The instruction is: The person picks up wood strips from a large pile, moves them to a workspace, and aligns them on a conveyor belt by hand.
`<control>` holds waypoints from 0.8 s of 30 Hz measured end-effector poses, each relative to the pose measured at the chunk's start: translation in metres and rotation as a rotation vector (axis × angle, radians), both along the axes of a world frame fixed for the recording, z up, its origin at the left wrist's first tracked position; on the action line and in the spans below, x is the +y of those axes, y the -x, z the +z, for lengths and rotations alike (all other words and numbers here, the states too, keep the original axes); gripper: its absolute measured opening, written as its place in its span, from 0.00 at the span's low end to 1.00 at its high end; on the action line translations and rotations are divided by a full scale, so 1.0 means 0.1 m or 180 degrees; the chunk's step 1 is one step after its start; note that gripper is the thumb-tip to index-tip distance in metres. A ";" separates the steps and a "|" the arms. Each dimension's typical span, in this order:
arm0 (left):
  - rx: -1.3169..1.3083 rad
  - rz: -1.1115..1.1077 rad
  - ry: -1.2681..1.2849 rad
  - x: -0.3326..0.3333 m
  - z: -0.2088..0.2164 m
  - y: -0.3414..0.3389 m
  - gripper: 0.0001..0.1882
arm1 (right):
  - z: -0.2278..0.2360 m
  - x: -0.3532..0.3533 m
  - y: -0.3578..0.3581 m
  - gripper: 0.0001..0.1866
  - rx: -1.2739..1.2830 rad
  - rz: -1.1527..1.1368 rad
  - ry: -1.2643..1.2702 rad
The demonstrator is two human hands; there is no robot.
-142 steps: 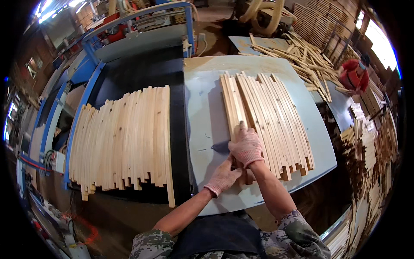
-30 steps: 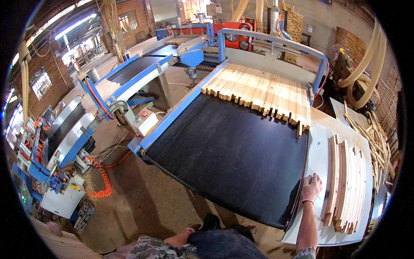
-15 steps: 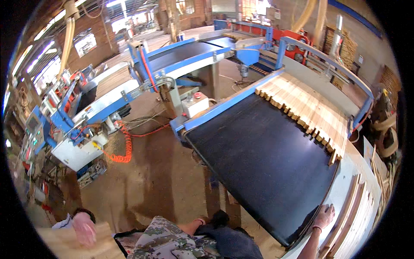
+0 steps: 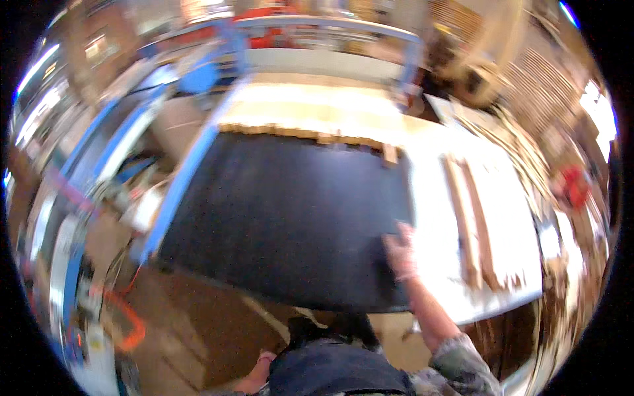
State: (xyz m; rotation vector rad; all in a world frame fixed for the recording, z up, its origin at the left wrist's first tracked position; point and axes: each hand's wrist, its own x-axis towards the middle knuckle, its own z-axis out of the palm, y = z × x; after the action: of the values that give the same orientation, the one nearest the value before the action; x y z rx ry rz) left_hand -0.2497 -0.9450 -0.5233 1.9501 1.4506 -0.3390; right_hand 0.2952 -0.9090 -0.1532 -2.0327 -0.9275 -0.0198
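My right hand, in a thin pale glove, rests at the right edge of the black conveyor belt, where it meets a pale side table. Its fingers look apart and nothing shows in them, though motion blurs them. Of my left arm, only the forearm and a pinkish cuff show low in the picture; the hand is hidden by dark cloth at my waist. Across the far end of the belt lies a row of wood strips side by side, their near ends uneven. One strip sticks out nearer me.
Several long wood strips lie on the side table, right of my right hand. A blue frame rail edges the belt's left side, and a blue crossbar spans its far end. An orange coiled hose hangs at lower left.
My view has swung to the right, bringing the belt to the middle. My right hand stays at the belt's right edge. Another person's gloved hand on a board at lower left has gone from view.
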 end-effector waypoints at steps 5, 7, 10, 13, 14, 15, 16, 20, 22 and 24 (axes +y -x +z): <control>-0.0181 0.0612 0.0288 0.33 0.34 -0.20 0.25 | 0.18 0.18 0.84 0.27 0.0239 0.1046 -0.0027; -0.0216 0.0348 0.0331 0.57 0.42 -0.49 0.25 | 0.18 0.07 0.95 0.28 0.0458 0.1078 0.0059; -0.0202 0.0285 0.0271 0.77 0.68 -0.60 0.25 | 0.12 0.21 1.17 0.27 0.0985 0.1428 0.0048; -0.0213 0.0295 0.0265 0.87 0.89 -0.59 0.25 | 0.17 0.31 1.23 0.27 0.0859 0.1482 0.0542; -0.0201 0.0288 0.0276 0.91 0.96 -0.58 0.25 | 0.19 0.32 1.23 0.27 0.0837 0.1469 0.0563; -0.0200 0.0290 0.0282 0.94 0.99 -0.58 0.25 | 0.19 0.33 1.21 0.27 0.0816 0.1475 0.0548; -0.0186 0.0301 0.0276 0.97 1.04 -0.55 0.25 | 0.19 0.32 1.20 0.27 0.0799 0.1486 0.0534; -0.0109 0.0358 0.0309 1.02 1.18 -0.35 0.25 | 0.13 0.31 1.21 0.27 0.0754 0.1579 0.0683; -0.0079 0.0377 0.0312 1.07 1.20 -0.21 0.25 | 0.11 0.36 1.21 0.27 0.0685 0.1571 0.0643; -0.0064 0.0351 0.0324 1.11 1.21 -0.10 0.25 | 0.11 0.35 1.24 0.27 0.0607 0.1513 0.0637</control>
State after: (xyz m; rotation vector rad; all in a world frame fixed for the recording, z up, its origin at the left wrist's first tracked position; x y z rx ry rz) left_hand -0.2398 -0.8341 -0.4024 1.7803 1.4917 -0.3357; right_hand 0.1711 -0.8737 -0.1419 -1.9003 -1.3051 0.5344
